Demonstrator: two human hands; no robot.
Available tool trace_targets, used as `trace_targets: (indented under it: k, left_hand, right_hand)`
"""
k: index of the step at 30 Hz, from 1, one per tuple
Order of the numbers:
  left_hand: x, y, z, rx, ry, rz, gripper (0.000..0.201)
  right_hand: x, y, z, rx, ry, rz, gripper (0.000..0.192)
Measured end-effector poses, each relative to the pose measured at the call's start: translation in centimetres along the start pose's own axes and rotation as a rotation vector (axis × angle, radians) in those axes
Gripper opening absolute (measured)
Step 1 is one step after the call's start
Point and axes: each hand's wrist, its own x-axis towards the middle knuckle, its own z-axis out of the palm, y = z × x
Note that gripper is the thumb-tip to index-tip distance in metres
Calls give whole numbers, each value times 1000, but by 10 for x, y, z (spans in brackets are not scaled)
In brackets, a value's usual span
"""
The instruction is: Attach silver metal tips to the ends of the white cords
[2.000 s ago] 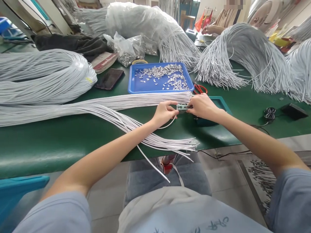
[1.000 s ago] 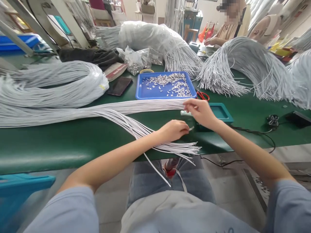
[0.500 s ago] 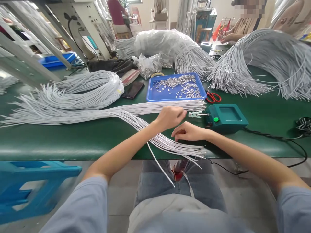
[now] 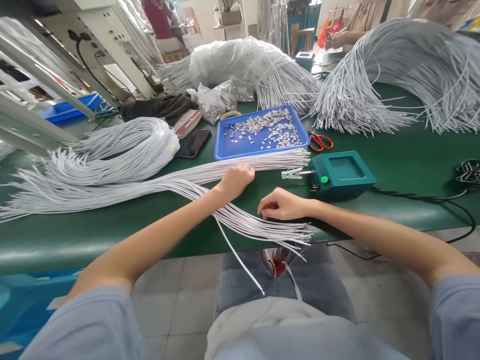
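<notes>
The cords [image 4: 262, 162] lie lengthwise across the table [image 4: 112, 230], ends pointing right. The left hand [image 4: 236, 180], fingers curled, rests on them; the right hand [image 4: 281, 205], loosely curled, touches the near bundle [image 4: 270, 231].

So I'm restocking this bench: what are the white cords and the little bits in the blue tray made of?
White cords: probably plastic-coated or woven, matt, limp, bending freely. Bits: likely metal, silvery and glinting. Blue tray: apparently smooth moulded plastic.
</notes>
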Motion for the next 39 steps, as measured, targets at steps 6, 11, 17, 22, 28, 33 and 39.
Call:
trace_targets:
  k: [6, 11, 17, 22, 28, 33, 39]
  left_hand:
    - [5, -14, -5, 17, 136, -45, 22]
    - [-5, -17, -13, -405, 422, -135, 17]
    - [-38, 38, -56, -1125, 8, 370, 21]
    - [-37, 60, -49, -1580, -343, 325, 25]
    - [-10, 37, 4, -2136, 4, -64, 36]
    - [-9, 39, 15, -2140, -3, -55, 32]
    - [-14, 39, 14, -2152, -79, -56, 32]
  right_hand:
    - [1, 0, -2, 12, 8, -8, 22]
    - [3, 2, -2, 30, -4, -23, 26]
    - [2, 2, -6, 85, 60, -2, 13]
    - [-2, 0, -9, 143, 337, -7, 11]
    - [1, 9, -7, 165, 966, -75, 20]
    - [-1, 9, -6, 136, 853, -114, 23]
    - [-6, 3, -2, 172, 802, -111, 28]
